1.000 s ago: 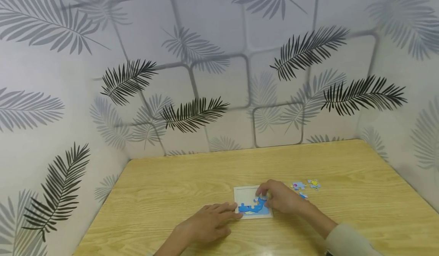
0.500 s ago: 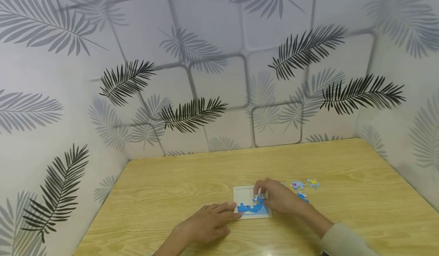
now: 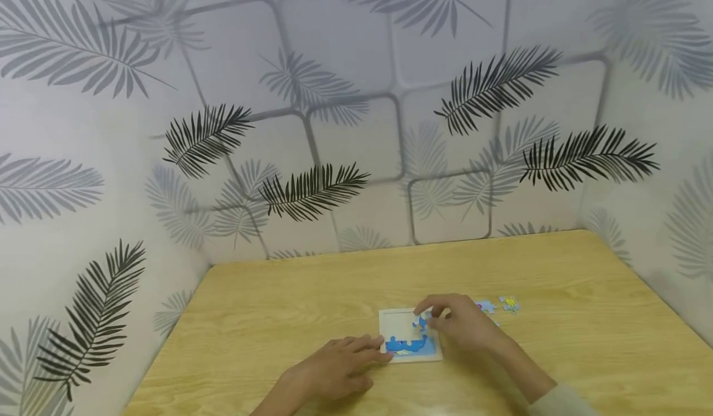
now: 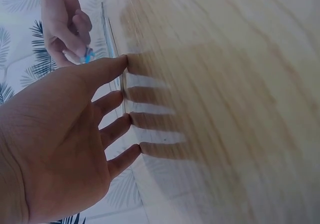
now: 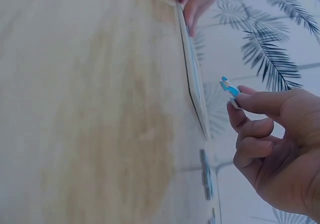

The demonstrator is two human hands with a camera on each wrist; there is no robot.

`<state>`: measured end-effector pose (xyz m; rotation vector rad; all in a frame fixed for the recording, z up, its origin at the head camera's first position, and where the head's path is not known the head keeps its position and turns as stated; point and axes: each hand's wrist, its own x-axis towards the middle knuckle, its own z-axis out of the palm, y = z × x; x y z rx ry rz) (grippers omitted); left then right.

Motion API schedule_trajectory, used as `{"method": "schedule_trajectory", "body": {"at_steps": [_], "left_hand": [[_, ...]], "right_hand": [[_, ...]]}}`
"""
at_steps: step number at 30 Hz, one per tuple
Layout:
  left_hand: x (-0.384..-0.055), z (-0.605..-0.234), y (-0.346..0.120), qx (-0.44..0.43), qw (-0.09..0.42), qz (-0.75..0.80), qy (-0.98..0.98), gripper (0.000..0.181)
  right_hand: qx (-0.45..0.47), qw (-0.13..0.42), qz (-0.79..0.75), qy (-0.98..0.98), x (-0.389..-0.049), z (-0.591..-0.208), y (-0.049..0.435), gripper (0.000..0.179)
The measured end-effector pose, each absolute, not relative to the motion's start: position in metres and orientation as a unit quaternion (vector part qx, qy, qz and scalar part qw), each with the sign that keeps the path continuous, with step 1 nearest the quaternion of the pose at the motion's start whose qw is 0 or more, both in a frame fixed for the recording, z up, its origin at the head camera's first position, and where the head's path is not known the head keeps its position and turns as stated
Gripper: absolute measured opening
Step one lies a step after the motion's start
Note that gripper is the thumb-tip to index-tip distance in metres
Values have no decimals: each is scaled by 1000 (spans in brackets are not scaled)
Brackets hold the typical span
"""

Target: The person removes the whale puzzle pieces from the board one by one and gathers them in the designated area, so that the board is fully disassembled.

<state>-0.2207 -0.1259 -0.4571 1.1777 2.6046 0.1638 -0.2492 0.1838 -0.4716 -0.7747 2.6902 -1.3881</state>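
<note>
A white puzzle tray (image 3: 397, 323) lies on the wooden table, its lower part filled with joined blue puzzle pieces (image 3: 409, 346). At the tray's left edge rest the spread fingers of my left hand (image 3: 337, 366); the left wrist view shows that hand's palm (image 4: 60, 144) with the fingertips down at the surface. My right hand (image 3: 465, 323) is over the tray's right side. It pinches a small blue-and-white puzzle piece (image 3: 421, 323) between thumb and index finger. In the right wrist view, this jigsaw piece (image 5: 230, 87) is held up, apart from the tray (image 5: 192, 78).
Loose puzzle pieces lie to the right of the tray, among them one with a yellow shape (image 3: 509, 303) and a light blue one (image 3: 486, 306). My right hand partly hides others. A leaf-patterned wall (image 3: 367, 205) stands behind the table (image 3: 301, 286).
My right hand has risen a little with the puzzle piece, which now shows a gap from the joined pieces. My left hand stays at the tray's edge. The head view has tilted slightly.
</note>
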Motion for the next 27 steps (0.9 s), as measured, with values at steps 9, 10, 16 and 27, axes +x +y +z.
{"method": "schedule_trajectory", "body": {"at_steps": [9,10,16,27], "left_hand": [[-219,-459,-127,413,119,52,902,52],[-218,-457,-127,412,122,52,901,53],[-219,-457,-125,412,125,59,901,52],[-216,-455,-123,405,139,81,900,50]], "right_hand": [[-182,4,-486,855,-248,-447,217,20],[-173,7,-493,853,-247,-443,223,20],[-137,53,-507,849,-247,-425,265,17],[-122,127,-500,848,-239,-439,322,14]]}}
